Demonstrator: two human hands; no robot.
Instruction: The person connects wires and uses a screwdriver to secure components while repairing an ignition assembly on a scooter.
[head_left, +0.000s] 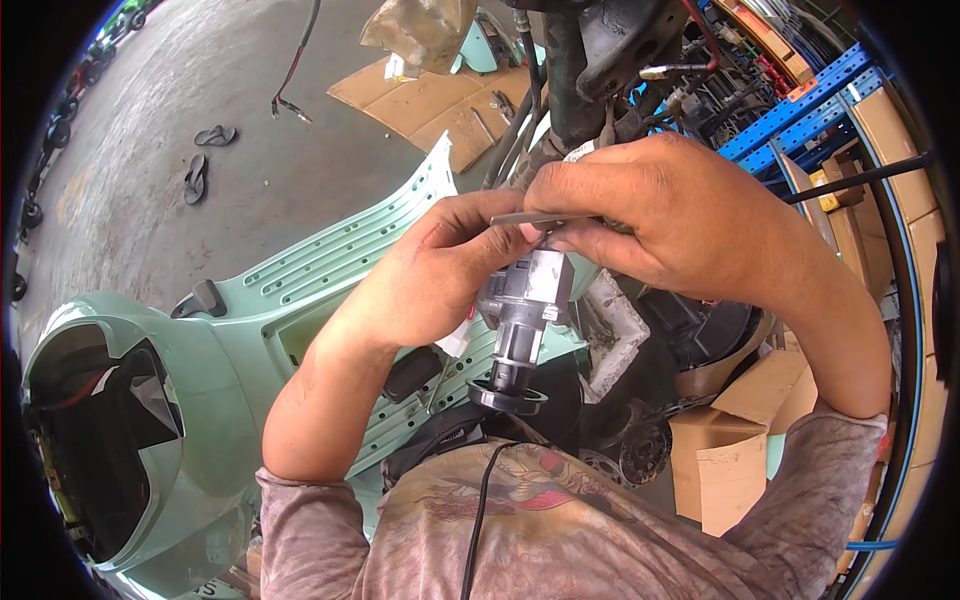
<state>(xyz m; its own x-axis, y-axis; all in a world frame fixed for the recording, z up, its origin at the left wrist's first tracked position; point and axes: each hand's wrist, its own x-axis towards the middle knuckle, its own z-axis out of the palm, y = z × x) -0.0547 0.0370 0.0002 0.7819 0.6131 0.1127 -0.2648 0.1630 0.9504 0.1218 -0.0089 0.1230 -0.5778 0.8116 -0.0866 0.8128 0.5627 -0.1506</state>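
My right hand [665, 215] pinches a thin, flat metal strip [535, 217] between thumb and bent fingers. Close against it, my left hand [430, 265] has its thumb and fingers pressed together; whatever they grip is hidden behind them. Directly below both hands sits a silver and black ignition lock [520, 315], with a square block on top, a round barrel and a ring at its lower end. Behind the hands a dark frame tube [575, 85] rises with cables beside it.
Mint-green scooter body panels [210, 385] lie at the left, including a slotted floorboard [335, 245]. Flat cardboard [430, 110] with tools rests on the floor ahead. An open carton [735, 450] stands at lower right, near blue shelving [800, 115]. Loose wires [292, 85] hang ahead; sandals [197, 178] lie beyond.
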